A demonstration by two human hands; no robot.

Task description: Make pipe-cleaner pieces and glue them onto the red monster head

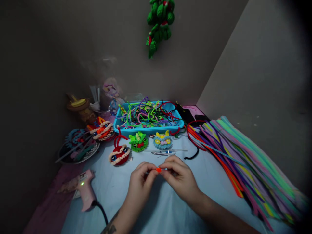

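Observation:
A small bright orange piece (158, 170) is pinched between the fingertips of both hands, above the pale blue cloth. My left hand (141, 179) grips it from the left with thumb and forefinger, and my right hand (180, 178) from the right. The fingers hide most of it, so its exact shape is unclear. Just beyond my hands lie scissors (170, 152). Behind them sit a green fuzzy animal head (138, 142) and a light blue one (162, 140) with yellow horns. A red head (119, 155) with cream trim lies to the left.
A pink glue gun (86, 191) with a lit green light lies at left, its cord running forward. Pipe cleaner scraps fill a blue tray (148, 130) at the back. Long colourful pipe cleaners (234, 159) spread along the right. A bowl (91, 152) stands at far left.

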